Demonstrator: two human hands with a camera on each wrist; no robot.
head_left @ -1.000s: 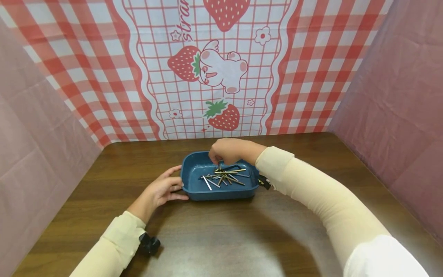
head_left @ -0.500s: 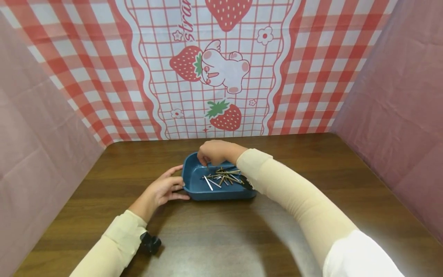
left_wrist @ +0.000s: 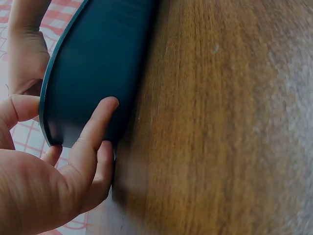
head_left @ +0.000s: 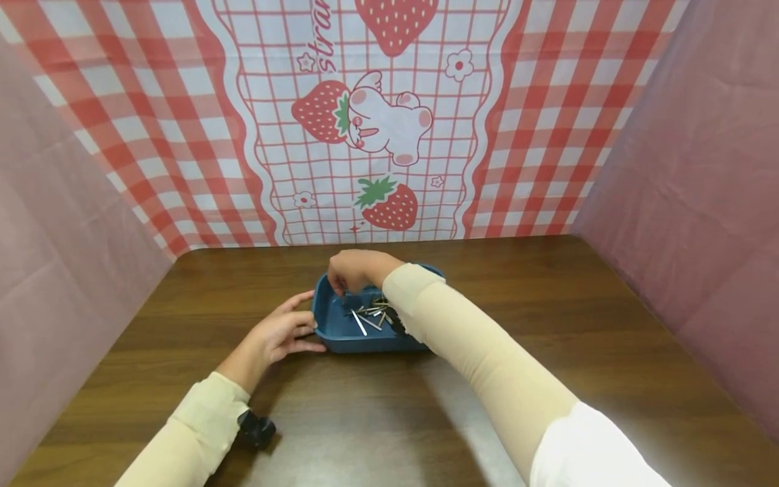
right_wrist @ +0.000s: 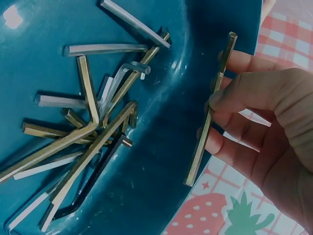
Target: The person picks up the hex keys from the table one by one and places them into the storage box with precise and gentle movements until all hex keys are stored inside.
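Observation:
A blue oblong tray stands on the wooden table with a loose pile of brass and silver hex keys inside. My left hand holds the tray's left end, fingers spread along its outer wall; in the left wrist view one fingertip presses flat on that wall. Over the tray's back left part, my right hand pinches a brass hex key between thumb and fingertips. That key hangs apart from the pile, near the tray's wall. My right forearm hides the tray's right part in the head view.
Behind the table hangs a red checked cloth printed with strawberries. Pink cloth walls rise at both sides. A black wrist camera sits below my left wrist, close to the tabletop.
From above the pile, my right hand has moved left to the tray's left part, carrying the brass hex key. My left hand stays at the tray's left end.

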